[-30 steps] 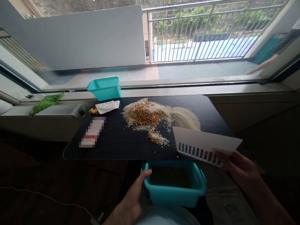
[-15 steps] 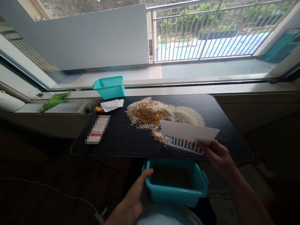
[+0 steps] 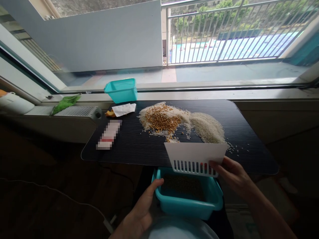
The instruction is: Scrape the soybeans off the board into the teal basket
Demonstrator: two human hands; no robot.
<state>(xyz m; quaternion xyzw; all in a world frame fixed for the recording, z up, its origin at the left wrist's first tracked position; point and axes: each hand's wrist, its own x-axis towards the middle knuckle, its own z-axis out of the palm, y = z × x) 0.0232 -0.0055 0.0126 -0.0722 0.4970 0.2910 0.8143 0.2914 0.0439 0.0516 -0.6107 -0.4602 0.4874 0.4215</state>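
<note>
My left hand (image 3: 146,202) grips the left rim of a teal plastic bin (image 3: 185,207), its thumb over the edge. Dark, grainy stuff (image 3: 184,186) covers the bin's bottom. In my right hand (image 3: 233,172) is a white plastic slotted scoop (image 3: 195,152), pinched at its right end. The scoop is tilted over the table's front edge and the bin's far rim, slots toward me. Behind it on the black table (image 3: 139,149) lies a heap of white rice (image 3: 208,126), mixed on the left with yellow soybean-like grains (image 3: 161,119).
A second teal bin (image 3: 122,91) stands at the table's back left by the window. Near it lie a white paper (image 3: 124,109) and a blurred-out pinkish item (image 3: 109,134). A green cloth (image 3: 66,104) rests on the radiator (image 3: 74,112). A white cable (image 3: 62,192) crosses the floor.
My right hand has drawn the scoop toward me, off the heap to the table's front edge. My left hand keeps its hold on the bin. The view has shifted slightly.
</note>
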